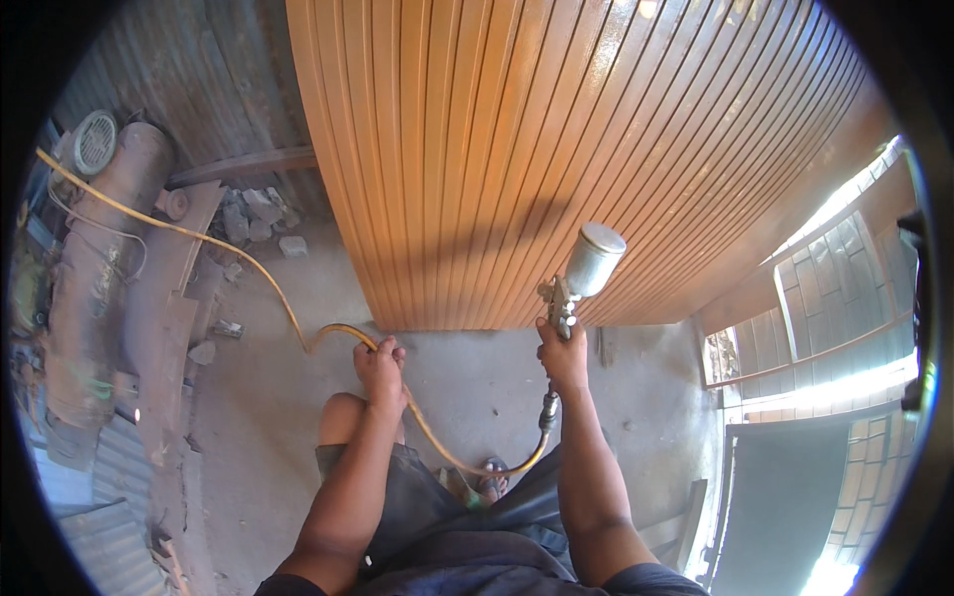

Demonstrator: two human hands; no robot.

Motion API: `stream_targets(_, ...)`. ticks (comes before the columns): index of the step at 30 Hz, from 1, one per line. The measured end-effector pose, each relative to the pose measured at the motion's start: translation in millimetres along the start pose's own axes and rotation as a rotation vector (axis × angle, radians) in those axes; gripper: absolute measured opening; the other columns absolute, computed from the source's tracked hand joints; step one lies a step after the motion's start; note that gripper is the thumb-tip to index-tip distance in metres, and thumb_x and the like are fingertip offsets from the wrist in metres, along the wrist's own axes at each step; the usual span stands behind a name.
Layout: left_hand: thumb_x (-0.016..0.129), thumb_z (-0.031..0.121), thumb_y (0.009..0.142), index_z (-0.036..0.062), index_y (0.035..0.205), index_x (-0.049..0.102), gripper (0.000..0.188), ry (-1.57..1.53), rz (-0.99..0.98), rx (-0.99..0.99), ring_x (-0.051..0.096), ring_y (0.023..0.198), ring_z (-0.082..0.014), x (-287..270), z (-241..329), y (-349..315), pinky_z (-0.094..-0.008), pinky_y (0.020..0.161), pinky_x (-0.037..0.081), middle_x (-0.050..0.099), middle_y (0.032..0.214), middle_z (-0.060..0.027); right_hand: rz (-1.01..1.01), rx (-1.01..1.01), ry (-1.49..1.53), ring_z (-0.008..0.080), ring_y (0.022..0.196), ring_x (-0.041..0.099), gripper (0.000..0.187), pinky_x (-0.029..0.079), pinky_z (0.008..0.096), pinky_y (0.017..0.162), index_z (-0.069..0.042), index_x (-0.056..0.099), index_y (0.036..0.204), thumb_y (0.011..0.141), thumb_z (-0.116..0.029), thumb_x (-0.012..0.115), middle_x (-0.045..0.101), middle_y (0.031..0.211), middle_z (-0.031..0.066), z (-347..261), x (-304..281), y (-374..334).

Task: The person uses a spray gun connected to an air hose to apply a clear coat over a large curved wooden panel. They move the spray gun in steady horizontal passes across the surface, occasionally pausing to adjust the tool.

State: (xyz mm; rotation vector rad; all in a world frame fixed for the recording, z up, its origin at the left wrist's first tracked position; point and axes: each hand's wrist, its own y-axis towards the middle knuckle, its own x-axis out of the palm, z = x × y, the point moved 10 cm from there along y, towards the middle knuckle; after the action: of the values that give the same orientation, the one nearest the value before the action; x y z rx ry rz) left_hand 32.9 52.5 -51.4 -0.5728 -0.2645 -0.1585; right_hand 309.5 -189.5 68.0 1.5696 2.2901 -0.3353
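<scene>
My right hand (563, 356) is closed round the grip of a spray gun (559, 303), whose silver metal cup (596, 256) sits on top. The gun points at a large orange-brown slatted panel (477, 179) standing in front of me, and a dark shadow falls across the slats. From the gun's lower end a yellow air hose (434, 437) loops down and over to my left hand (381, 372), which is closed on it. Beyond that hand the hose runs off to the far left. Whether paint is leaving the nozzle I cannot tell.
An air compressor with a long rusty tank (94, 308) stands at the left beside a board (177, 328). Broken rubble (260, 214) lies by the corrugated metal wall (199, 79). At the right are a dark grey panel (785, 497) and a block wall (845, 273).
</scene>
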Motion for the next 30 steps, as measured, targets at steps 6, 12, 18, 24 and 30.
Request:
stream_targets(6, 0.065, 0.003, 0.099, 0.0083, 0.118, 0.051, 0.024, -0.091, 0.041, 0.004, 0.063, 0.071, -0.0142, -15.6, 7.8, 16.6, -0.0268, 0.056, 0.048, 0.064, 0.098, -0.0074, -0.05, 0.193, 0.141, 0.0129, 0.069, 0.057, 0.027, 0.049, 0.0344, 0.067, 0.002, 0.064, 0.101, 0.103, -0.023, 0.075, 0.061, 0.077, 0.0021, -19.1, -18.5, -9.7)
stream_targets(12, 0.063, 0.004, 0.101, 0.0071, 0.128, 0.048, 0.031, -0.101, 0.039, 0.029, 0.065, 0.074, -0.0157, -17.1, 16.4, 13.6, -0.0294, 0.064, 0.052, 0.067, 0.101, -0.0095, 0.151, -0.179, 0.164, 0.0092, 0.074, 0.053, 0.017, 0.046, 0.0308, 0.068, -0.001, 0.066, 0.105, 0.102, -0.014, 0.076, 0.061, 0.081, -0.0006, -123.1, -58.3, 9.1)
stream_targets(18, 0.063, 0.005, 0.103, 0.0076, 0.127, 0.049, 0.028, -0.139, 0.011, 0.028, 0.067, 0.078, -0.0178, -13.1, 14.8, 13.5, -0.0323, 0.071, 0.056, 0.068, 0.104, -0.0094, 0.25, -0.423, 0.135, 0.0035, 0.059, 0.049, 0.016, 0.039, 0.0249, 0.054, -0.005, 0.07, 0.111, 0.104, -0.018, 0.075, 0.058, 0.074, -0.0055, -210.8, -87.2, 11.1)
stream_targets(24, 0.066, 0.007, 0.103, 0.0102, 0.118, 0.051, 0.022, -0.229, -0.023, 0.034, 0.07, 0.084, -0.0185, -8.4, 11.6, 15.9, -0.0329, 0.075, 0.058, 0.07, 0.105, -0.0081, 0.29, -0.433, 0.176, 0.0059, 0.073, 0.051, 0.014, 0.044, 0.0272, 0.066, -0.003, 0.066, 0.108, 0.105, -0.014, 0.074, 0.06, 0.083, -0.0031, -266.6, -107.1, 11.8)
stream_targets(30, 0.069, 0.011, 0.103, 0.0147, 0.112, 0.052, 0.02, -0.198, -0.084, 0.021, 0.07, 0.086, -0.0163, -3.5, 8.3, 15.7, -0.0298, 0.071, 0.054, 0.071, 0.103, -0.0045, 0.376, -0.539, 0.268, 0.0035, 0.068, 0.051, 0.017, 0.04, 0.0248, 0.059, -0.003, 0.068, 0.111, 0.106, -0.018, 0.075, 0.063, 0.081, -0.0036, -314.1, -125.1, -3.1)
